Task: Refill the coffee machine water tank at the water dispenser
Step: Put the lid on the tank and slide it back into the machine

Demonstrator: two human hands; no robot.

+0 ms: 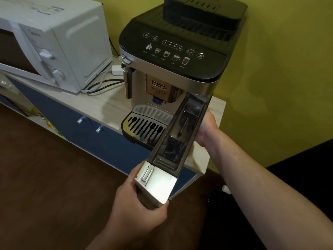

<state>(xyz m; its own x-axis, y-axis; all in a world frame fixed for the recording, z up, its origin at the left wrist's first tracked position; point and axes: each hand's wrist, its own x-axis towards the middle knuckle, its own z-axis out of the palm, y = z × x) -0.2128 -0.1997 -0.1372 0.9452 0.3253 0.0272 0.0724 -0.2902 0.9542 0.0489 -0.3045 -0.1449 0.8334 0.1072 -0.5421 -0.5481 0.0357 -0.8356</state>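
Observation:
A silver and black coffee machine (173, 56) stands on a light wooden counter (100, 105). Its long, smoky transparent water tank (180, 134) with a silver front end sticks out of the machine's right side, drawn most of the way toward me and tilted. My left hand (137, 208) grips the silver front end from below and the left. My right hand (207, 129) holds the tank's right wall near the machine. No water dispenser is in view.
A white microwave (54, 42) sits left of the machine, with cables (100, 83) and a white plug between them. Blue cabinet doors with metal handles (90, 125) lie below the counter. A yellow wall is behind; dark furniture (306, 168) is at right.

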